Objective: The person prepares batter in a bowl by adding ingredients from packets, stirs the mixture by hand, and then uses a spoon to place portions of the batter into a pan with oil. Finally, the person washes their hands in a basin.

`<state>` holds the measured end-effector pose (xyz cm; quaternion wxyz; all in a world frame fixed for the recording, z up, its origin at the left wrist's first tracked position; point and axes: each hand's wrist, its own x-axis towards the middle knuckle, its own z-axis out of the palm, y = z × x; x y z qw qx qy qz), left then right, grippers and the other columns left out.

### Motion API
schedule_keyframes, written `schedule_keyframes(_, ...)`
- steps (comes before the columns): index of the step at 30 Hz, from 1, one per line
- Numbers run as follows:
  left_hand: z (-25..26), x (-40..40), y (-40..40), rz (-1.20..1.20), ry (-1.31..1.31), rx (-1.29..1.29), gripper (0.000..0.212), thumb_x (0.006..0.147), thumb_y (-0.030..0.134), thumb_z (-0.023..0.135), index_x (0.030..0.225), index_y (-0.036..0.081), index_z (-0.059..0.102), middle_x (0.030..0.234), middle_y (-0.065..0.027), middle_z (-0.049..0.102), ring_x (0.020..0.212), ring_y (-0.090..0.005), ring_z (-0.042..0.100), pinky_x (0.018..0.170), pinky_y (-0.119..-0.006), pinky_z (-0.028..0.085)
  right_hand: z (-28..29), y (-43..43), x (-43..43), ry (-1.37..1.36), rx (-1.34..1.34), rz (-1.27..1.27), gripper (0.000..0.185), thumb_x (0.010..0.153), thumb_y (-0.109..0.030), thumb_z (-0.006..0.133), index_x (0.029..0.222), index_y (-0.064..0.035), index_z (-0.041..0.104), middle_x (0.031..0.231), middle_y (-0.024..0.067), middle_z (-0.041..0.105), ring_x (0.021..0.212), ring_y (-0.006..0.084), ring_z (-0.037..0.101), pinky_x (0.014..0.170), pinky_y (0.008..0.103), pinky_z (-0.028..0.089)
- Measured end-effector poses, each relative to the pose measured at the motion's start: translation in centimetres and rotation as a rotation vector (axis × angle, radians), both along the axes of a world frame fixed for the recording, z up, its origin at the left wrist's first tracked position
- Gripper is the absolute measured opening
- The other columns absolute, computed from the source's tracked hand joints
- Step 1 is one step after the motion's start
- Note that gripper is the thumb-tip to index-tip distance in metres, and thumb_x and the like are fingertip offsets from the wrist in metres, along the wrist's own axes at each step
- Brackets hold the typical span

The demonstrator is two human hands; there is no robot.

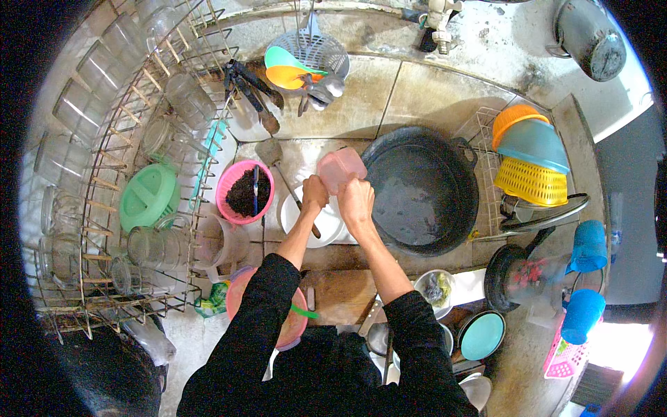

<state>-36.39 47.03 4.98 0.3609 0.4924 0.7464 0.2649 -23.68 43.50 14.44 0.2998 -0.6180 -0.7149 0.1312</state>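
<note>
My left hand [315, 194] and my right hand [356, 200] both grip the near edge of a pink translucent plastic container [341, 166], one at each side. The container is held above the tiled counter, beside the left rim of a large black basin [421, 190] that holds dark liquid. Partly under my left hand lie a white plate [323, 237] and a long-handled metal spatula [285, 180]. To their left stands a pink ribbed bowl [221, 195] of dark granular stuff with a dark blue utensil across it.
At left, a wire rack [107, 151] holds glass jars and a green lidded basket [150, 198]. Strainers, ladles and spoons hang at the back wall below a tap [440, 26]. A yellow basket [531, 181] and bowls stand at right. A knife [371, 315] lies near my right forearm.
</note>
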Motion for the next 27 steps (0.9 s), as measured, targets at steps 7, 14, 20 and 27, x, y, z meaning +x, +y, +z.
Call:
schedule_keyframes(7,-2.0,-0.6,0.6,-0.142,0.367,0.000,0.016,0.079,0.009,0.054,0.084,-0.005,0.061,0.087,-0.0268,0.064,0.085,-0.0401,0.063,0.075,-0.049,0.050,-0.5,0.0,-0.9,-0.002,0.028,-0.040,0.015,0.077,-0.009,0.054,0.075,0.0056,0.057,0.069,0.0281,0.060,0.063,0.0434,0.061,0.057,0.0494,0.050)
schedule_keyframes(14,-2.8,-2.3,0.2,-0.283,-0.038,0.198,0.020,0.075,0.014,0.064,0.089,-0.002,0.064,0.085,-0.0218,0.066,0.078,-0.0329,0.065,0.068,-0.040,0.052,0.8,-0.3,-1.3,0.036,0.036,-0.027,0.014,0.077,-0.010,0.054,0.078,0.0042,0.056,0.071,0.0267,0.061,0.064,0.0436,0.061,0.059,0.0497,0.050)
schedule_keyframes(20,-2.3,-2.5,-1.3,-0.147,-0.608,0.172,0.012,0.078,0.005,0.067,0.088,-0.003,0.069,0.078,-0.0128,0.069,0.068,-0.0183,0.067,0.060,-0.030,0.054,1.8,-0.1,0.6,0.139,0.076,-0.061,0.009,0.075,-0.005,0.059,0.077,0.0021,0.054,0.074,0.0255,0.061,0.068,0.0424,0.061,0.060,0.0489,0.049)
schedule_keyframes(27,-1.6,-0.6,-0.8,-0.034,-0.839,0.034,0.013,0.076,-0.010,0.061,0.088,-0.008,0.066,0.072,-0.0118,0.067,0.063,-0.0180,0.064,0.059,-0.029,0.054,1.5,0.2,2.7,0.145,0.121,-0.115,0.023,0.077,-0.004,0.057,0.096,0.0009,0.044,0.072,0.0266,0.060,0.065,0.0441,0.060,0.054,0.0508,0.047)
